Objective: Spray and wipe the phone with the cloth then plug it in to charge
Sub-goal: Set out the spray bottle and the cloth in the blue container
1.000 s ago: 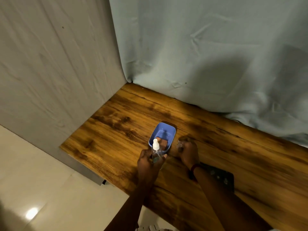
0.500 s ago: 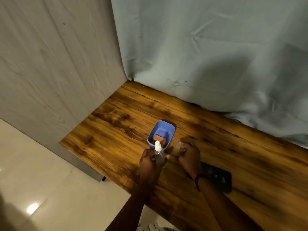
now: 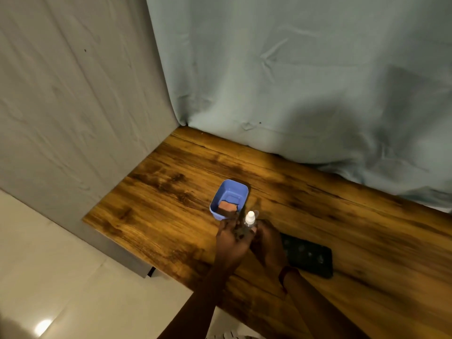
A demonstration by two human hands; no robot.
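Upright in left hand, grip grasping it round the body: bottle, white nozzle uppermost. Close against its right side: right hand; state of that grip impossible to tell. Flat on counter, dark, just right of right hand and partly hidden by it: phone. Just beyond the hands: blue tub, orange cloth inside. Behind: pale sheet
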